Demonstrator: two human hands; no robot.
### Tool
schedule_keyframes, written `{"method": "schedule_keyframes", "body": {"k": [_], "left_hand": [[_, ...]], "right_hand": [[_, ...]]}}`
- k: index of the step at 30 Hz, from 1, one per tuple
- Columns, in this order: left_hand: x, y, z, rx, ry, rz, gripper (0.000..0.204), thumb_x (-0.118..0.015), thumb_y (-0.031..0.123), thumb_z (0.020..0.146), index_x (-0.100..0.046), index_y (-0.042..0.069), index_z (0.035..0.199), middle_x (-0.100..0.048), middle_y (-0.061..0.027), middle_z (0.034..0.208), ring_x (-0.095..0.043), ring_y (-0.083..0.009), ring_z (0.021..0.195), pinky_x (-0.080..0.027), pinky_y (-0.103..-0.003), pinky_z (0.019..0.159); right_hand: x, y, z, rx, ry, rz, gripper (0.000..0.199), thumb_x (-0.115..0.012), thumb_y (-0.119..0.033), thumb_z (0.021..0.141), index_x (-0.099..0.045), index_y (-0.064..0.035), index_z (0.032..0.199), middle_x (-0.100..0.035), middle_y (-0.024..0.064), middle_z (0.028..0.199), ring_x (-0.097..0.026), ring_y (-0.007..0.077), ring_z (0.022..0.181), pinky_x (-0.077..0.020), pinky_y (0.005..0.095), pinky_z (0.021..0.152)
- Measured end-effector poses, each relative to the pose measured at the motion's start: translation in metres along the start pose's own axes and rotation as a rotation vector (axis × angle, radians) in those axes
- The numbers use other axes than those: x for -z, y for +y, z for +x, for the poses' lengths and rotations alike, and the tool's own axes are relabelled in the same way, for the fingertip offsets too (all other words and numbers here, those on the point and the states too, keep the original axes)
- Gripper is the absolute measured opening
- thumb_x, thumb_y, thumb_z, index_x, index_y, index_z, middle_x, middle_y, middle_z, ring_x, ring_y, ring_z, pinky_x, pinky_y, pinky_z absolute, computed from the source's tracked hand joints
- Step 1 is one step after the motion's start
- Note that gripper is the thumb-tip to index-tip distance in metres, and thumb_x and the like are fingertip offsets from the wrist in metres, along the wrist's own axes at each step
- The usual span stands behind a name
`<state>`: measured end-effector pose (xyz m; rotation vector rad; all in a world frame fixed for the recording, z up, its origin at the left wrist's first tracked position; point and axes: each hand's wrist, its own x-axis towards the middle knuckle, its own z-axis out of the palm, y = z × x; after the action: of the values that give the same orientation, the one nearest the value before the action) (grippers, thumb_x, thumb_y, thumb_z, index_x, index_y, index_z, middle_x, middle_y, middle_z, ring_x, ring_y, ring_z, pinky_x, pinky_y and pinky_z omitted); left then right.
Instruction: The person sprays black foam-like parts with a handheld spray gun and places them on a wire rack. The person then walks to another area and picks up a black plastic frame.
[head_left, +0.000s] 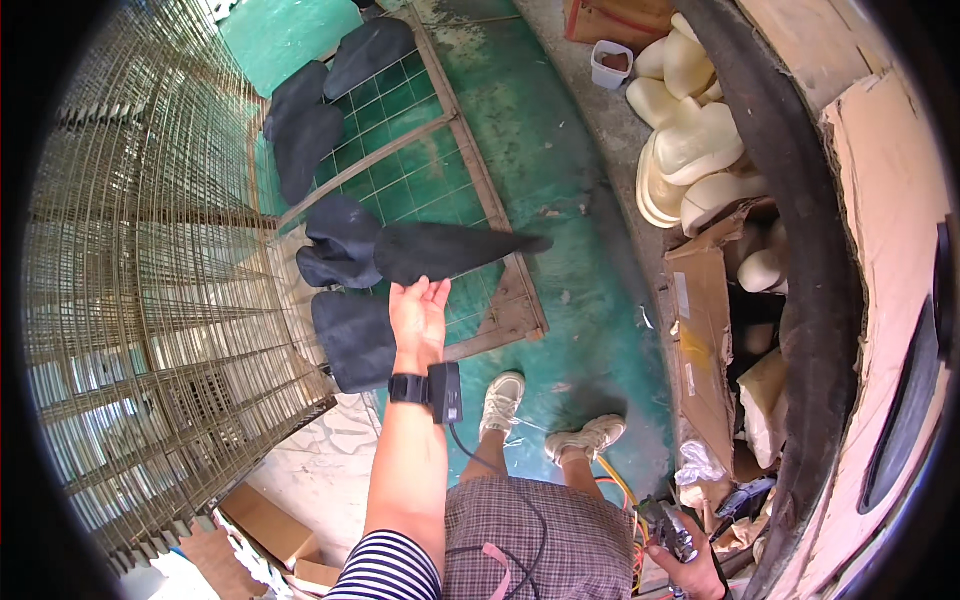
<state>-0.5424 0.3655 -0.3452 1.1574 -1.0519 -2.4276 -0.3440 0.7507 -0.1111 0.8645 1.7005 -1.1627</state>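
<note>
My left hand (418, 312) is stretched forward, its fingers closed at the lower edge of a dark grey, leaf-shaped piece (440, 252) that tapers to a point on the right. The piece lies over a wooden frame (483, 185) strung with a wire grid. Other dark grey pieces are around it: a folded one (342, 240) on its left, and a squarish one (354, 340) nearer me. Low at the right, my right hand (690, 565) grips a silvery metal spray gun (678, 535) with a hose; part of it is cut off.
A wire rack (160, 260) fills the left side. Cream-coloured moulded shapes (695, 140) are piled at the right beside a white tub (611, 64) and an opened cardboard box (700, 340). Coloured hoses (618, 482) run by my right foot over the green floor (590, 300).
</note>
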Motion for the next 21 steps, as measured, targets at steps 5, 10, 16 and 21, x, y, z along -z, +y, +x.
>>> {"method": "schedule_keyframes", "body": {"k": [5, 10, 16, 21], "left_hand": [[0.065, -0.038, -0.018, -0.016, 0.102, 0.171, 0.033, -0.046, -0.008, 0.084, -0.047, 0.009, 0.113, -0.057, -0.0055, 0.094, -0.060, -0.0183, 0.073, -0.055, -0.035, 0.070], [0.191, -0.125, 0.005, 0.025, 0.343, 0.250, 0.039, -0.047, -0.010, 0.083, -0.044, 0.009, 0.117, -0.056, -0.0073, 0.095, -0.060, -0.0199, 0.079, -0.056, -0.039, 0.075], [0.257, -0.163, -0.006, 0.345, 0.739, 0.079, 0.065, -0.048, -0.008, 0.081, -0.021, 0.014, 0.136, -0.049, -0.0158, 0.111, -0.060, -0.0337, 0.085, -0.056, -0.045, 0.067], [0.224, -0.126, -0.025, 0.451, 0.555, 0.347, 0.064, -0.053, -0.002, 0.082, -0.023, 0.014, 0.136, -0.051, -0.0165, 0.111, -0.062, -0.0313, 0.077, -0.053, -0.039, 0.058]], "right_hand": [[-0.004, 0.020, 0.017, 0.094, -0.034, -0.089, 0.056, -0.072, -0.019, 0.077, -0.049, -0.0013, 0.125, -0.059, 0.0142, 0.114, -0.055, 0.0219, 0.103, -0.0428, 0.0315, 0.088], [-0.012, 0.013, 0.029, 0.047, -0.087, -0.028, 0.058, -0.071, -0.023, 0.077, -0.049, -0.0028, 0.127, -0.060, 0.0150, 0.112, -0.055, 0.0204, 0.102, -0.0435, 0.0315, 0.087], [-0.016, 0.037, 0.047, 0.110, -0.063, -0.065, 0.057, -0.073, -0.015, 0.074, -0.048, 0.0027, 0.122, -0.063, 0.0040, 0.085, -0.059, 0.0093, 0.078, -0.0477, 0.0237, 0.072], [-0.005, 0.051, 0.024, 0.218, -0.069, 0.038, 0.058, -0.073, -0.014, 0.074, -0.047, 0.0026, 0.122, -0.063, 0.0055, 0.085, -0.059, 0.0099, 0.078, -0.0481, 0.0255, 0.072]]}}
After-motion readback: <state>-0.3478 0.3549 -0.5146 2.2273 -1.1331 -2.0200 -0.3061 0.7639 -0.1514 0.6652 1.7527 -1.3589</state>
